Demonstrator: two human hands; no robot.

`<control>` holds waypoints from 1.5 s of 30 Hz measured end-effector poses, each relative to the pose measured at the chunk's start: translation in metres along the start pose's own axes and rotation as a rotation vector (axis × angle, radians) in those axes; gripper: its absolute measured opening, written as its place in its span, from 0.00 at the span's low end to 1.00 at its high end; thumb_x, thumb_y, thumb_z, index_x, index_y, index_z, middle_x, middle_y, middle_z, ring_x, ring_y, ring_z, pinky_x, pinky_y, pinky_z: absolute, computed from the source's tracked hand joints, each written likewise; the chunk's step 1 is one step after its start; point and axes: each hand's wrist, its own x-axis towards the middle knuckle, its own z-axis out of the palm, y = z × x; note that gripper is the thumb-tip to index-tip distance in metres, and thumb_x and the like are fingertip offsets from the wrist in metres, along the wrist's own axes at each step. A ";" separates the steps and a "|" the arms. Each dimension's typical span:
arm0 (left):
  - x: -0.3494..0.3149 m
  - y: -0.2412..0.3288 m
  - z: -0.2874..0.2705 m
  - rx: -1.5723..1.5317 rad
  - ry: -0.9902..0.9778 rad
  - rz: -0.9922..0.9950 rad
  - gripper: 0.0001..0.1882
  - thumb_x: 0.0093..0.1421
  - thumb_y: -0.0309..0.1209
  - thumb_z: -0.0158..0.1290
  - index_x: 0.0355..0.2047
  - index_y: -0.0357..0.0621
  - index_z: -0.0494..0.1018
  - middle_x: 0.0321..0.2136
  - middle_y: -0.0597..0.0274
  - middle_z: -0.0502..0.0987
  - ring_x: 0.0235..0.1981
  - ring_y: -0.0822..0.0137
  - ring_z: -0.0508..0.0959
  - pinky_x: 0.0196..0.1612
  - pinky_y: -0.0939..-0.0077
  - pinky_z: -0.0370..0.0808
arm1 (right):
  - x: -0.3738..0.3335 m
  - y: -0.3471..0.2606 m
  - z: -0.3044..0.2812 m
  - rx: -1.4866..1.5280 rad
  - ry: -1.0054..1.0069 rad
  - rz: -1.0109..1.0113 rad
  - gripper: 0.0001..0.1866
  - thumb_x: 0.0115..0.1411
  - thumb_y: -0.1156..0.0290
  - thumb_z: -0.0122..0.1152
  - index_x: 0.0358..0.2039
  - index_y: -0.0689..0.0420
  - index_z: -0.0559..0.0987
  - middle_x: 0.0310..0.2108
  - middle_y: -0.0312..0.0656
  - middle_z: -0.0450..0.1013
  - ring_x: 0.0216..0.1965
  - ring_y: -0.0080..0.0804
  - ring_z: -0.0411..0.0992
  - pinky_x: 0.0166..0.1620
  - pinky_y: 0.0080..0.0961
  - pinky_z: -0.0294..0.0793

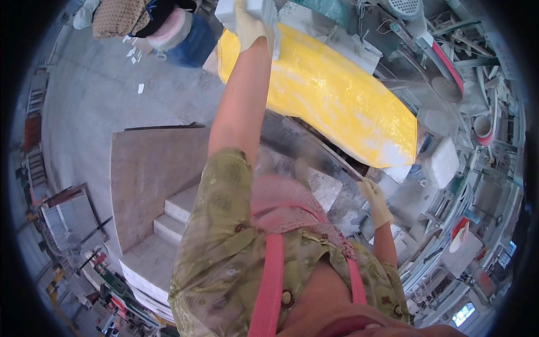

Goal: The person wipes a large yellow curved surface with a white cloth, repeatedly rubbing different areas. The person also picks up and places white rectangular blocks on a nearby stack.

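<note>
At the top edge, my left hand (pixel 251 29), in a cream glove, reaches far forward and grips a stack of white tiles (pixel 267 10). Part of the stack and the fingertips run out of the picture. Beside it, a glossy yellow sheet (pixel 337 92) with whitish dust smears covers a long surface. My right hand (pixel 376 199), gloved alike, is lower at the right, its fingers closed at the end of a thin, dark rail (pixel 337 159) along the near side of the yellow sheet. The fingers' undersides are hidden.
To the left stands an upright board (pixel 154 185) beside stepped pale slabs (pixel 171 224). A blue drum (pixel 191 45) is at the upper left, near white scraps on the grey floor (pixel 95 106). A white jug (pixel 442 163) and cluttered metal parts line the right.
</note>
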 end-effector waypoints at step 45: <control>-0.066 0.125 -0.087 0.891 -0.143 -0.009 0.28 0.72 0.45 0.45 0.51 0.26 0.74 0.45 0.42 0.82 0.48 0.54 0.83 0.54 0.66 0.78 | 0.159 -0.411 0.343 -0.523 -0.155 -1.035 0.38 0.67 0.45 0.47 0.70 0.55 0.61 0.69 0.50 0.59 0.62 0.42 0.66 0.66 0.33 0.60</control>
